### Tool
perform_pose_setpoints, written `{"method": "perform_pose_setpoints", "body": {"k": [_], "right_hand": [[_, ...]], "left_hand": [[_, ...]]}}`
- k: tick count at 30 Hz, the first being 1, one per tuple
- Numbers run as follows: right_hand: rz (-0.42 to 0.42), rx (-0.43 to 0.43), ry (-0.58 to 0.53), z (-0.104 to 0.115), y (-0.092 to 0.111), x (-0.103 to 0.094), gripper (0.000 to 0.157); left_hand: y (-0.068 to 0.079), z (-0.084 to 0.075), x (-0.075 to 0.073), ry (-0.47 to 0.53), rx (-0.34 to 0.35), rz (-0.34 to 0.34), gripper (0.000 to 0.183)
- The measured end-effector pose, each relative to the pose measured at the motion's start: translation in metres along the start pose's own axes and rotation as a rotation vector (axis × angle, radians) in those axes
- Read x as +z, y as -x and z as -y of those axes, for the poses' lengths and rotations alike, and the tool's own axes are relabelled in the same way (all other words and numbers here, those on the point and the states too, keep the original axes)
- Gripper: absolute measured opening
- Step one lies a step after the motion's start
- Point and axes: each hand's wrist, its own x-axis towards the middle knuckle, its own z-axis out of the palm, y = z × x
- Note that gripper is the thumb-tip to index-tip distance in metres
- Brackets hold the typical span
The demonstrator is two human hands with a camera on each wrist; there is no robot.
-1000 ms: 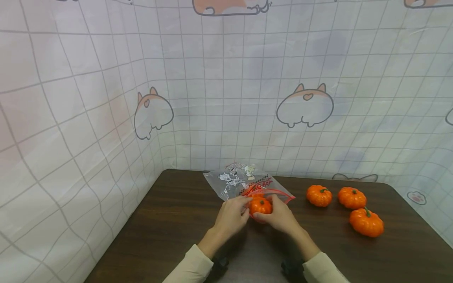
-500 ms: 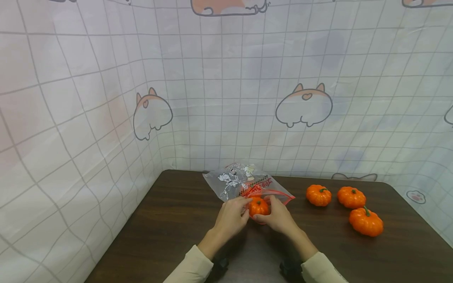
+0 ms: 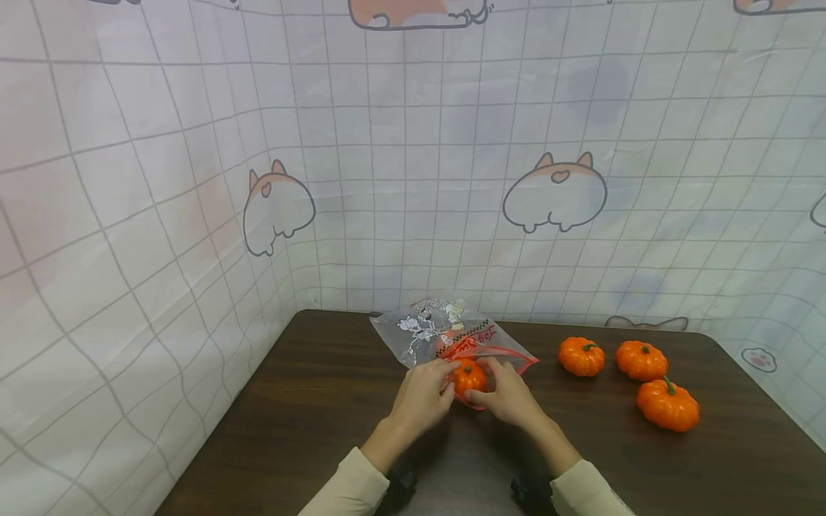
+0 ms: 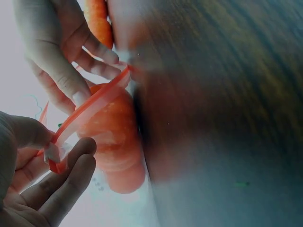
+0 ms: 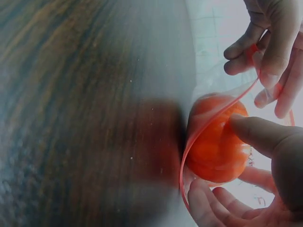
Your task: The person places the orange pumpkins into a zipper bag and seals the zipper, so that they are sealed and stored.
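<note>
A small orange pumpkin (image 3: 470, 378) sits in the mouth of a clear zip bag (image 3: 419, 331) with a red rim and printed cartoon figures. My left hand (image 3: 421, 394) pinches the bag's red rim (image 4: 90, 106) between thumb and fingers, on the pumpkin's left. On the other side, my right hand (image 3: 508, 392) holds the pumpkin (image 5: 218, 142), thumb on its surface and fingers curled around the lower side, near the rim. Deeper inside the bag, a second orange shape (image 3: 445, 338) shows through the plastic; its outline is partly hidden by the print.
Three more pumpkins stand on the right of the dark wooden table (image 3: 310, 401): one nearest the bag (image 3: 581, 357), one behind right (image 3: 642, 360) and one closer to me (image 3: 668, 405). A white gridded cloth (image 3: 400, 236) hangs behind and at the left.
The pumpkin in the bag's mouth has shifted slightly left. The orange shape behind it has moved farther into the bag. Both hands have stayed almost in place.
</note>
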Motion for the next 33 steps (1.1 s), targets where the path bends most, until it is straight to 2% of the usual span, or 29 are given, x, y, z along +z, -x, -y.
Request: {"method": "perform_pose_setpoints", "body": {"k": [13, 24, 33], "right_hand": [[0.007, -0.016, 0.034, 0.0, 0.001, 0.0, 0.065], [0.016, 0.027, -0.002, -0.001, -0.001, 0.0, 0.059], [0.058, 0.054, -0.025, -0.009, -0.003, -0.015, 0.05]], "left_hand": [[0.001, 0.0, 0.002, 0.004, 0.004, 0.0, 0.029], [0.001, 0.001, 0.002, 0.002, -0.017, 0.022, 0.032], [0.0, 0.001, 0.001, -0.008, -0.006, -0.003, 0.031]]}}
